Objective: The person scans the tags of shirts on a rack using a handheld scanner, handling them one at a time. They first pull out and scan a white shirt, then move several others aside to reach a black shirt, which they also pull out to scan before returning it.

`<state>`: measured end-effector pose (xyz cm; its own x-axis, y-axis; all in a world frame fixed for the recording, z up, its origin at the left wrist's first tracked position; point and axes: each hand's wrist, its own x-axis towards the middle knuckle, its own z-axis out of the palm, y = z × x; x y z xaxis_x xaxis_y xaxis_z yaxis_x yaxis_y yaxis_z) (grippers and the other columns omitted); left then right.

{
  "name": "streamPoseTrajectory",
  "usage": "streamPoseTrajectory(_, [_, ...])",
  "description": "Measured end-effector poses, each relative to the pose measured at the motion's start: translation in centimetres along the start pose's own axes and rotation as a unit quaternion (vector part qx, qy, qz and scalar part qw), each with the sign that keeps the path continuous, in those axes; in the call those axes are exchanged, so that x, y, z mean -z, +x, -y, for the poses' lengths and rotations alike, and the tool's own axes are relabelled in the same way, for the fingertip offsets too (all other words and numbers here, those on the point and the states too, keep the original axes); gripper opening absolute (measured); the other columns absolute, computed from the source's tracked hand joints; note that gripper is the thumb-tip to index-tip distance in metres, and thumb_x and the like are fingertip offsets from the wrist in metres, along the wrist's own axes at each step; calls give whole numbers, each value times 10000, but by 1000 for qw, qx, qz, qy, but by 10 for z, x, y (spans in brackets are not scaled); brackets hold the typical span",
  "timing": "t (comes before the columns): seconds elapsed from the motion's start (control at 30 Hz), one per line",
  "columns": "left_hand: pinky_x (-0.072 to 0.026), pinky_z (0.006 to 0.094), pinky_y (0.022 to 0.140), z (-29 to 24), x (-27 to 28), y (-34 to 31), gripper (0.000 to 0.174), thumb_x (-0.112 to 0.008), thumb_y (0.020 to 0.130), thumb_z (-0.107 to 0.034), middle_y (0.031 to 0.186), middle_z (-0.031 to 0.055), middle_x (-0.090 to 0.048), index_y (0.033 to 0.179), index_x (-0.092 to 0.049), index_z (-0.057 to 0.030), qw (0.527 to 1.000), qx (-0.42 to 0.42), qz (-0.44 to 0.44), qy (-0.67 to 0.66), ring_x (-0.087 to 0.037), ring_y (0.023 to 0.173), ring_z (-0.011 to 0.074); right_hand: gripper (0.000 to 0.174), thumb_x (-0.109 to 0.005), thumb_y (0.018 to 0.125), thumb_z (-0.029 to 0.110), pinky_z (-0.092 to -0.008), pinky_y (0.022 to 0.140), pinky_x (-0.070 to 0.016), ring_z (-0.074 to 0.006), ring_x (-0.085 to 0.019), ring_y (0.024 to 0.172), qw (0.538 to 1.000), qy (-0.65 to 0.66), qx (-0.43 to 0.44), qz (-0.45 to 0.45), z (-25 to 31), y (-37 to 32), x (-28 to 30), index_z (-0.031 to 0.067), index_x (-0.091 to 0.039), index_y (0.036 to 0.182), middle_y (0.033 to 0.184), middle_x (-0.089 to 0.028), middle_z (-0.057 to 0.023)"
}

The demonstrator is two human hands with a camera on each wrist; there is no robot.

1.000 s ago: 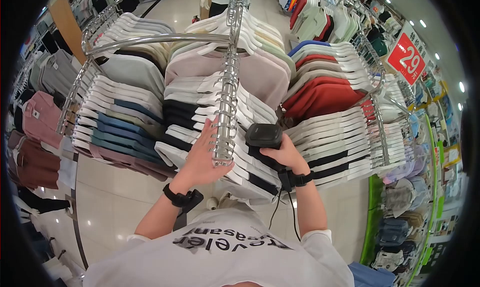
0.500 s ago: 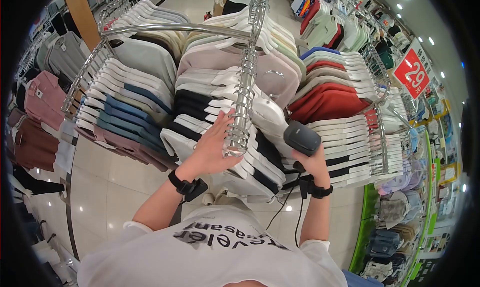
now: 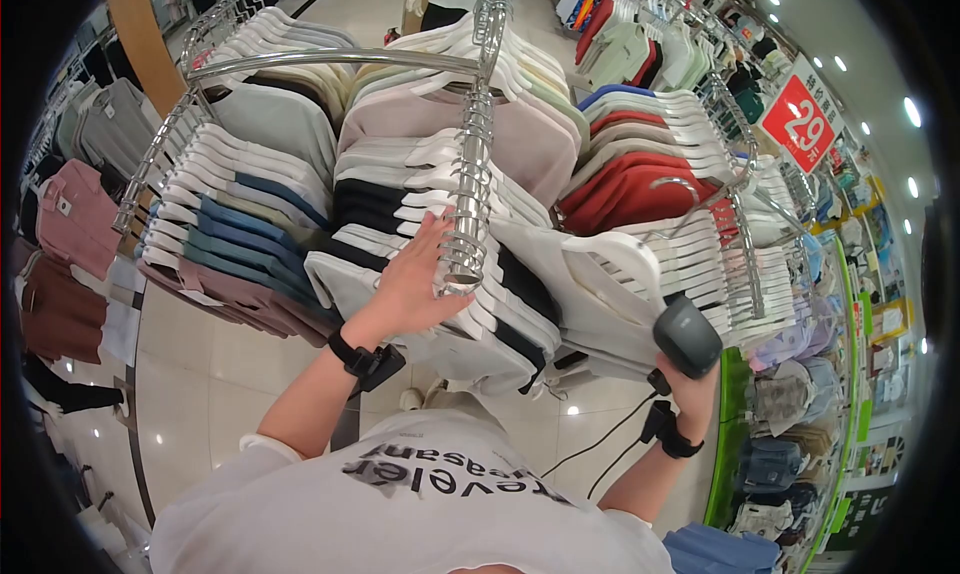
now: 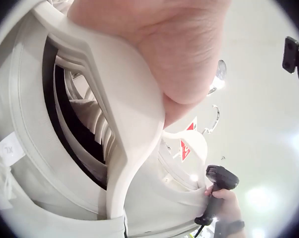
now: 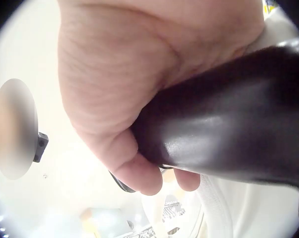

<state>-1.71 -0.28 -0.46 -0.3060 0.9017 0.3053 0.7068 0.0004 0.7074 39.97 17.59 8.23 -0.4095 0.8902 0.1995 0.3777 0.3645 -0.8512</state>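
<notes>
My left hand rests with extended fingers on white hangers beside the end of the chrome rail; the left wrist view has its palm against a white hanger. A black handheld device with a cable is gripped in my right hand. Its dark handle fills much of the right wrist view. Left of the device, a white garment on a white hanger leans out from the row, its hook off the rail. Whether my right fingers also touch it, I cannot tell.
Blue, green and mauve garments hang at left. Red garments and pale rows hang at right, below a red price sign. A green-edged shelf stands at far right, and tiled floor shows below the racks.
My right hand has moved right and toward my body with the device. The white garment and hanger have swung out to the right from the row. My left hand stays by the rail end.
</notes>
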Motion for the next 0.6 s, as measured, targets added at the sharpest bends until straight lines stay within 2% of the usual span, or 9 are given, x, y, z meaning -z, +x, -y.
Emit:
streamPoseTrajectory(0.1, [-378, 449, 1190, 1, 0, 0, 922, -818, 784, -335, 1638, 166, -383, 1543, -390, -34, 1000, 8, 4, 29, -253, 1569, 377, 529, -857, 758, -27, -317, 879, -531, -140, -661, 960, 998, -27, -12, -58, 0, -30, 28, 15, -642, 1240, 1098, -714, -46])
streamPoseTrajectory(0.17, [-383, 444, 1186, -5, 3, 0, 894, -809, 796, -340, 1643, 165, -378, 1538, -411, -40, 1000, 20, 8, 0, -249, 1572, 364, 502, -847, 779, -20, -314, 875, -526, -139, -657, 967, 996, -22, 9, -87, 10, -48, 40, 12, -656, 1242, 1093, -713, -38])
streamPoseTrajectory(0.23, [-389, 447, 1182, -3, 3, 0, 855, -810, 795, -333, 1645, 161, -379, 1519, -450, -52, 1000, 4, 11, 24, -259, 1568, 367, 463, -841, 796, -10, -315, 876, -521, -136, -653, 967, 988, -33, -40, -146, 10, -63, 59, 7, -679, 1229, 1092, -717, -39])
streamPoseTrajectory(0.27, [-389, 447, 1182, -4, 3, 0, 855, -810, 795, -333, 1645, 161, -379, 1519, -450, -52, 1000, 1, 13, 23, -259, 1568, 367, 420, -825, 809, -7, -332, 877, -529, -156, -674, 959, 983, -45, 0, -176, 6, -70, 66, 4, -700, 1210, 1086, -725, -50])
streamPoseTrajectory(0.33, [-428, 452, 1135, -7, 3, -1, 485, -808, 835, -379, 1560, 174, -498, 1216, -737, -87, 1000, 7, -24, -8, -239, 1579, 350, 391, -776, 837, -3, -329, 902, -509, -162, -664, 981, 978, -36, -10, -203, 16, -84, 72, -1, -696, 1220, 1083, -730, -52])
streamPoseTrajectory(0.37, [-428, 452, 1135, -7, 3, -2, 485, -808, 835, -379, 1560, 174, -498, 1216, -737, -87, 1000, 5, -22, -9, -239, 1579, 350, 366, -727, 865, 1, -326, 926, -489, -168, -655, 1003, 973, -26, -21, -226, 23, -90, 77, -5, -692, 1230, 1080, -735, -53])
streamPoseTrajectory(0.43, [-417, 457, 1146, -6, 1, -1, 453, -804, 837, -389, 1552, 164, -511, 1188, -759, -106, 1000, 17, -18, 6, -228, 1582, 352, 344, -719, 857, 13, -337, 957, -465, -174, -645, 1016, 969, -35, -25, -243, 34, -100, 85, -4, -696, 1200, 1059, -730, -55])
streamPoseTrajectory(0.5, [-408, 458, 1156, -4, -5, 2, 445, -805, 837, -394, 1554, 159, -509, 1180, -767, -115, 999, 21, -24, 31, -222, 1583, 355, 315, -718, 854, 18, -349, 975, -453, -189, -640, 1028, 957, -11, 15, -290, 35, -109, 98, -4, -700, 1168, 1049, -722, -58])
streamPoseTrajectory(0.6, [-395, 455, 1172, 2, -14, 4, 436, -807, 834, -406, 1556, 152, -508, 1165, -779, -124, 996, 29, -48, 66, -216, 1584, 359, 266, -702, 877, 36, -353, 984, -444, -193, -633, 1025, 948, -53, 23, -313, 44, -123, 110, -7, -706, 1140, 1050, -715, -55])
